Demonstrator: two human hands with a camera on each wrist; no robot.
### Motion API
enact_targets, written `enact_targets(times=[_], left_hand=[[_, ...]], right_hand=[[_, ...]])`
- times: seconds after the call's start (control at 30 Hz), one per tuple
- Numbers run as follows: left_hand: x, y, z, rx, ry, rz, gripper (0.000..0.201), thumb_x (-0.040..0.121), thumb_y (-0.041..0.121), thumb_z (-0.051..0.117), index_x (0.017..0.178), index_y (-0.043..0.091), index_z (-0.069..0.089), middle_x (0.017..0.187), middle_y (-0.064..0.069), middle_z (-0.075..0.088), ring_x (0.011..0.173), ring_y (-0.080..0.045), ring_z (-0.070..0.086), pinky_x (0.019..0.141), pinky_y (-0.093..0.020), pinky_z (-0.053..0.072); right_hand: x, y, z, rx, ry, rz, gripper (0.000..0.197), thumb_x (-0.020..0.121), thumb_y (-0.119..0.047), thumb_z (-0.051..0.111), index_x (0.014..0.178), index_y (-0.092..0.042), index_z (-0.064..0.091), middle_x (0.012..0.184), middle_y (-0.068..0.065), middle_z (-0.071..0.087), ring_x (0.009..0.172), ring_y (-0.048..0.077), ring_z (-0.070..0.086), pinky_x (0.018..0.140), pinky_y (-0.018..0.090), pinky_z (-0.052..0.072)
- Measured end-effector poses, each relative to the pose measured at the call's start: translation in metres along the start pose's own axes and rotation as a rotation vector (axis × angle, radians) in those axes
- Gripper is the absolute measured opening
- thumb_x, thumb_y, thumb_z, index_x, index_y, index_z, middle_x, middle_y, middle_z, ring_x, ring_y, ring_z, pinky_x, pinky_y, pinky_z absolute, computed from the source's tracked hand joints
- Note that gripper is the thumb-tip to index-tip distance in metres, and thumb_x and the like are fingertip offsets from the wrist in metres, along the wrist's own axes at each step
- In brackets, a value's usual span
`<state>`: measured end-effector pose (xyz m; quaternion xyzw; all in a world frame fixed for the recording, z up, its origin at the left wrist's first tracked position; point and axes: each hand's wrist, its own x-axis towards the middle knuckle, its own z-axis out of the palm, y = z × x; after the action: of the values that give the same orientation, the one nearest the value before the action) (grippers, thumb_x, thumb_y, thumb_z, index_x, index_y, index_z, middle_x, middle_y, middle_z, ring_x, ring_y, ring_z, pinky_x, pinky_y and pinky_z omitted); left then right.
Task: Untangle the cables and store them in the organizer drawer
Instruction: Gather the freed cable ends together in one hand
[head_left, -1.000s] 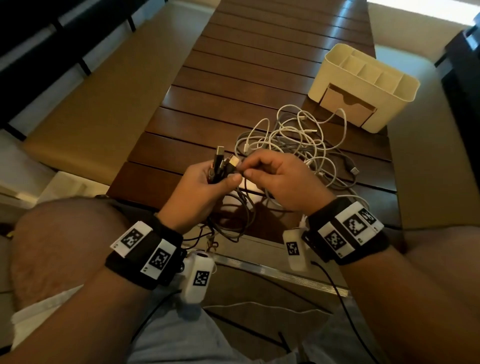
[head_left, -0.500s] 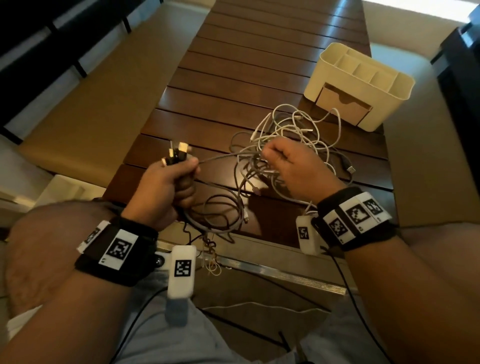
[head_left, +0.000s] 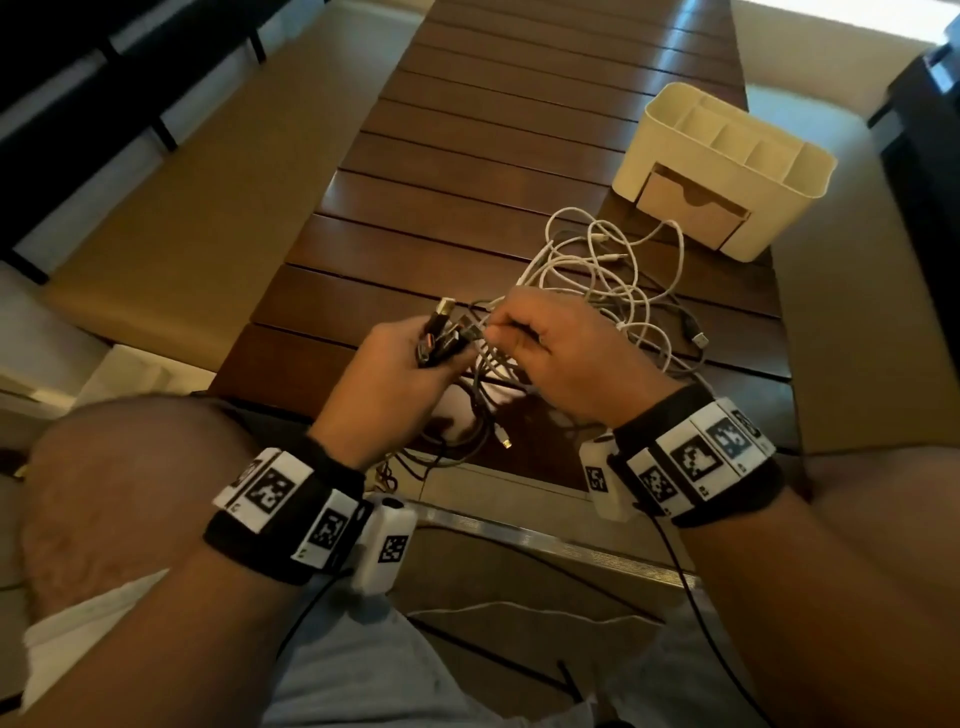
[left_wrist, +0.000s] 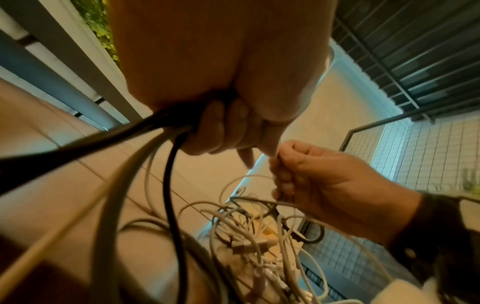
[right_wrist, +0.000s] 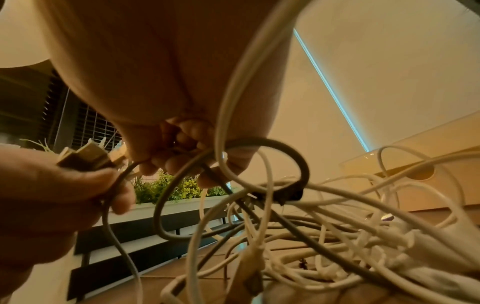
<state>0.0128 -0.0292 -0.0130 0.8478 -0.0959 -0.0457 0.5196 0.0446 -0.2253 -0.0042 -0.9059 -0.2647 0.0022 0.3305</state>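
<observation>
A tangle of white and grey cables (head_left: 597, 280) lies on the dark slatted table (head_left: 467, 156), in front of a cream organizer (head_left: 727, 156) whose brown drawer (head_left: 691, 205) is pushed in. My left hand (head_left: 395, 374) grips a bundle of cable ends with USB plugs (head_left: 441, 332) sticking up; dark and pale cables (left_wrist: 166, 127) run down from its fist. My right hand (head_left: 550, 343), right beside it, pinches a grey cable (right_wrist: 182, 164) near the plugs. In the right wrist view, loops of cable (right_wrist: 285, 205) hang off its fingers.
The organizer stands at the table's far right edge, with several open compartments on top. A loose plug (head_left: 698, 340) lies right of the tangle. Cable loops (head_left: 467, 436) hang over the table's near edge above my lap. Tan benches (head_left: 182, 208) flank the table.
My hands, spread apart half a second ago with a cable stretched between them, have come back together. The right hand now pinches at the plug bundle in the left.
</observation>
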Motion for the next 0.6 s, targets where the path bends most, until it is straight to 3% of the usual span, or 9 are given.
enact_targets(times=[0.1, 0.17, 0.27, 0.33, 0.4, 0.5, 0.6], left_hand=[[0.002, -0.002, -0.002, 0.02, 0.069, 0.043, 0.023, 0.095, 0.021, 0.065, 0.075, 0.029, 0.059, 0.067, 0.014, 0.059, 0.061, 0.004, 0.053, 0.056, -0.01, 0.036], [0.003, -0.008, -0.01, -0.036, 0.195, 0.058, 0.03, 0.096, 0.022, 0.065, 0.068, 0.027, 0.054, 0.058, 0.019, 0.055, 0.053, 0.004, 0.047, 0.054, -0.01, 0.033], [0.005, -0.022, -0.025, -0.264, 0.368, -0.001, 0.037, 0.094, 0.032, 0.066, 0.066, 0.012, 0.052, 0.055, 0.011, 0.046, 0.052, -0.011, 0.041, 0.056, -0.03, 0.039], [0.005, -0.026, -0.032, -0.423, 0.421, -0.063, 0.029, 0.092, 0.032, 0.065, 0.07, 0.016, 0.056, 0.056, 0.007, 0.041, 0.049, -0.016, 0.037, 0.051, -0.031, 0.035], [0.005, -0.027, -0.035, -0.469, 0.421, -0.082, 0.025, 0.093, 0.029, 0.064, 0.068, 0.028, 0.059, 0.055, 0.008, 0.04, 0.046, -0.014, 0.035, 0.048, -0.028, 0.032], [0.005, -0.027, -0.032, -0.425, 0.358, -0.044, 0.026, 0.09, 0.036, 0.065, 0.064, 0.032, 0.062, 0.055, 0.008, 0.04, 0.049, -0.018, 0.033, 0.052, -0.032, 0.029], [0.005, -0.027, -0.027, -0.373, 0.336, -0.047, 0.029, 0.089, 0.038, 0.065, 0.063, 0.029, 0.059, 0.055, 0.008, 0.04, 0.05, -0.017, 0.034, 0.054, -0.032, 0.03]], right_hand=[[-0.001, 0.004, -0.001, -0.019, -0.013, -0.014, 0.012, 0.097, -0.025, 0.06, 0.103, -0.015, 0.063, 0.091, -0.012, 0.053, 0.085, 0.004, 0.051, 0.075, 0.012, 0.041], [-0.002, 0.013, -0.002, -0.106, -0.053, 0.03, 0.028, 0.092, -0.031, 0.066, 0.117, -0.018, 0.062, 0.109, -0.008, 0.053, 0.099, 0.007, 0.052, 0.087, 0.017, 0.043], [-0.005, 0.033, -0.003, -0.245, -0.026, 0.124, 0.036, 0.088, -0.024, 0.072, 0.121, -0.015, 0.062, 0.122, -0.001, 0.051, 0.112, 0.016, 0.05, 0.098, 0.033, 0.046], [-0.007, 0.044, -0.007, -0.287, 0.072, 0.171, 0.022, 0.09, -0.018, 0.069, 0.11, -0.012, 0.066, 0.117, 0.001, 0.053, 0.108, 0.017, 0.05, 0.095, 0.036, 0.047], [-0.008, 0.051, -0.01, -0.322, 0.142, 0.254, 0.01, 0.093, -0.017, 0.065, 0.1, -0.012, 0.067, 0.113, 0.001, 0.054, 0.105, 0.016, 0.049, 0.091, 0.031, 0.044], [-0.008, 0.056, -0.009, -0.369, 0.148, 0.345, 0.006, 0.093, -0.018, 0.064, 0.097, -0.014, 0.067, 0.113, 0.0, 0.054, 0.107, 0.017, 0.051, 0.086, 0.026, 0.039], [-0.008, 0.053, -0.007, -0.311, 0.153, 0.331, 0.008, 0.091, -0.023, 0.068, 0.092, -0.015, 0.069, 0.107, -0.002, 0.055, 0.103, 0.017, 0.053, 0.087, 0.032, 0.047]])
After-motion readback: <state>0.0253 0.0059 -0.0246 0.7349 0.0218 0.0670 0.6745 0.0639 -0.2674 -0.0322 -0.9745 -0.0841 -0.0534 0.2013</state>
